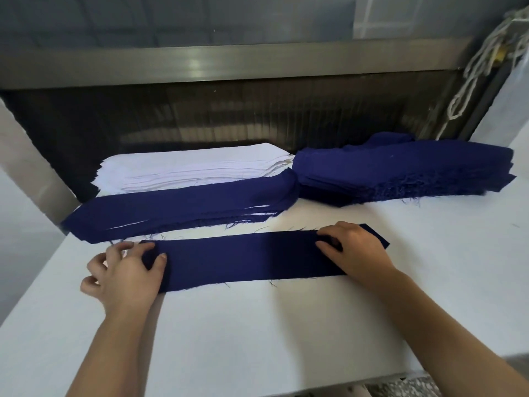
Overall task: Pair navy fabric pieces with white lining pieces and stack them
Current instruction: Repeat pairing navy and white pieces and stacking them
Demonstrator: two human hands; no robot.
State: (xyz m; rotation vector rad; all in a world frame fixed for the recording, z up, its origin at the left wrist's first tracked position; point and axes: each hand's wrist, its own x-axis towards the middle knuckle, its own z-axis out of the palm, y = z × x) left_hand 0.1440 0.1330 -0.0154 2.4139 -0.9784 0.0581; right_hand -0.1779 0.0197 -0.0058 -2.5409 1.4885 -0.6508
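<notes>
Head camera looks down at your two arms, which reach in from the bottom of the frame over a white table (257, 325). Your left hand (126, 270), low and left of the middle, pinches the left end of a long navy strip (246, 256). The thumb lies on top of the cloth and the other fingers curl at its edge. Your right hand (355, 247), right of the middle, holds the right end of the same strip. Its fingers are bent and the tips press into the cloth; its thumb is hidden. The navy strip lies flat on the table across the middle of the frame, between your two hands. One corner pokes out past the right hand.

Just behind the strip, a bit to the left, sits a mixed stack (183, 207) of navy pieces with thin white edges peeking out. Loose threads hang from its front.

Behind that, left of the middle, is a neat white pile (194, 167) of lining pieces. Right beside it, on the right, is a thick navy pile (400, 170) with frayed edges.

Farther back, a shiny metal bar (229, 64) runs across the top of the frame. A white rope (481, 67) hangs in the upper right corner.
</notes>
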